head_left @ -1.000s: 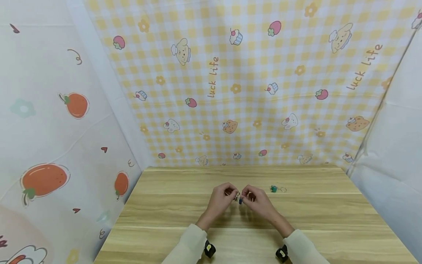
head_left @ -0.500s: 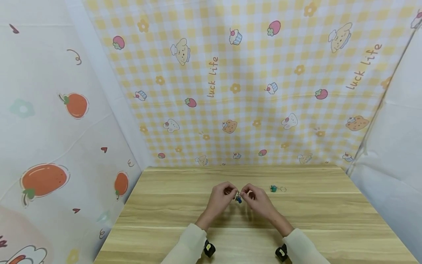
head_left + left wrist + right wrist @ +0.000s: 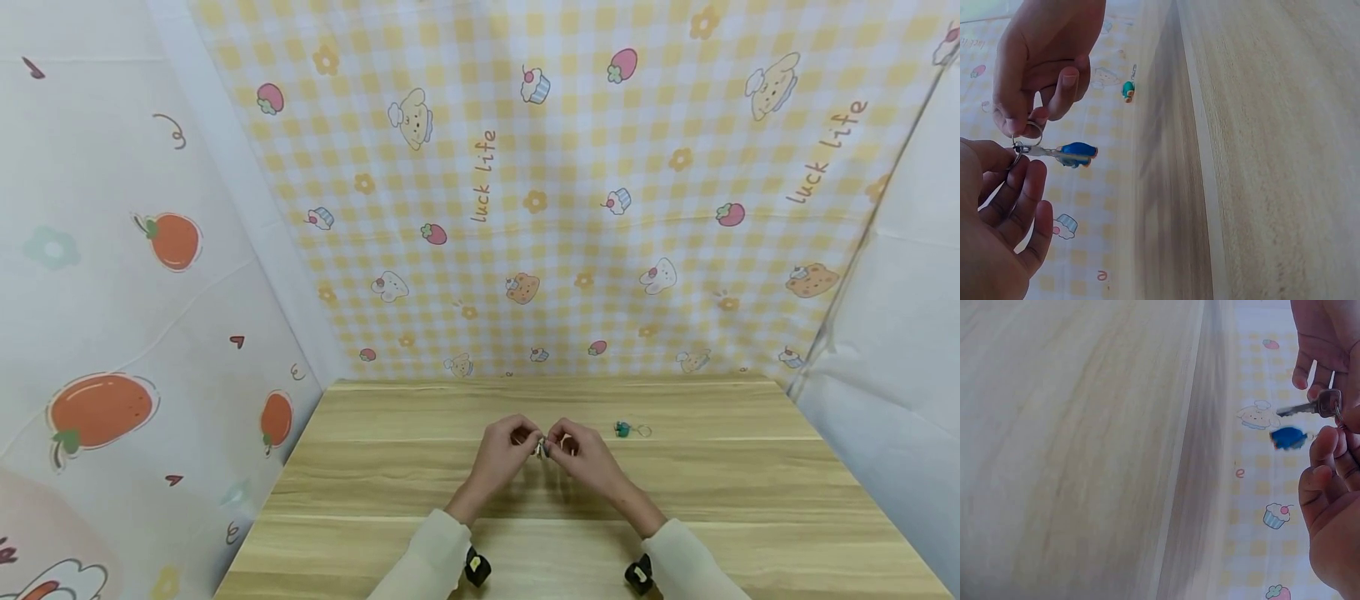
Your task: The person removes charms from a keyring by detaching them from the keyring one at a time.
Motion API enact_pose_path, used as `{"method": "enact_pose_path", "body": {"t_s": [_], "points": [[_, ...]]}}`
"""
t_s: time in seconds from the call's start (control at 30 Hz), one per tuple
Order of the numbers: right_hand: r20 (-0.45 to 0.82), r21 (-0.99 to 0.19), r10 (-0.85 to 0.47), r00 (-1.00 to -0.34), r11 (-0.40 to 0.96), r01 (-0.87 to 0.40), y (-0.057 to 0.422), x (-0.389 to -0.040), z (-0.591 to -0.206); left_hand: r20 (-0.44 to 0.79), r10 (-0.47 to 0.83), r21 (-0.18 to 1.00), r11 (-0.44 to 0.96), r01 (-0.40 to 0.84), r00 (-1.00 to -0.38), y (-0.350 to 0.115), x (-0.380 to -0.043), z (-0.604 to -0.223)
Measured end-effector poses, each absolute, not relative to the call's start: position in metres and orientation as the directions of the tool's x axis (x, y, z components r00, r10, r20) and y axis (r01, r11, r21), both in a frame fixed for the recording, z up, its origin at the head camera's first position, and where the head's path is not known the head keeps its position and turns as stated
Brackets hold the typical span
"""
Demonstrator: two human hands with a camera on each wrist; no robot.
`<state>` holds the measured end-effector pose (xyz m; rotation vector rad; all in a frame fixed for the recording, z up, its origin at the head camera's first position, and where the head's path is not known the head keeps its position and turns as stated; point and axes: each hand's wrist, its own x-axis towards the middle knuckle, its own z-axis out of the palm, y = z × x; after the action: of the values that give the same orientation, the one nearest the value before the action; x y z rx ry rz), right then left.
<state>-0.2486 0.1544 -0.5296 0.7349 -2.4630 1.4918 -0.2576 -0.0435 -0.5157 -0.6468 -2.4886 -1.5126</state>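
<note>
My left hand (image 3: pixel 502 450) and right hand (image 3: pixel 591 457) meet fingertip to fingertip above the middle of the table. In the left wrist view, my right thumb and finger pinch a thin metal ring (image 3: pixel 1041 133). Below it my left fingers pinch another small ring (image 3: pixel 1017 160), and the two rings overlap; whether they are linked I cannot tell. A silver key (image 3: pixel 1329 404) hangs from the rings in the right wrist view. Beside it dangles a blue keychain charm (image 3: pixel 1289 438), clear of the table. Fingertips hide part of both rings.
On the table (image 3: pixel 405 483), beyond my right hand, lies a green keychain charm (image 3: pixel 622 429) with its metal ring (image 3: pixel 644 432). A yellow checked cloth (image 3: pixel 570 250) hangs behind the table's back edge, with white cloths at both sides.
My right fingertips have moved slightly left, closer to the left ones. The blue charm swung left under the fingers, then partly out of sight behind the right fingertips. The green charm stayed put.
</note>
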Motion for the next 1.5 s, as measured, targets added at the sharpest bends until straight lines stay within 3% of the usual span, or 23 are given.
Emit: {"method": "enact_pose_path", "body": {"t_s": [0.33,0.73,1.5], "points": [[0.409,-0.778,-0.329,-0.851,0.363,-0.513,0.1553,-0.2485,-0.5329,0.348,0.265,0.809,0.401,0.431,-0.899,-0.0450,-0.2579,-0.5177],[0.316,-0.816,-0.281,-0.906,0.406,-0.411,0.1532,-0.2468,-0.5289,0.365,0.290,0.804,0.382,0.456,-0.885,-0.0451,-0.2582,-0.5204],[0.348,-0.804,-0.277,-0.896,0.404,-0.437,0.1527,-0.2479,-0.5310,0.373,0.301,0.777,0.416,0.473,-0.878,-0.0413,-0.2568,-0.5191]]}}
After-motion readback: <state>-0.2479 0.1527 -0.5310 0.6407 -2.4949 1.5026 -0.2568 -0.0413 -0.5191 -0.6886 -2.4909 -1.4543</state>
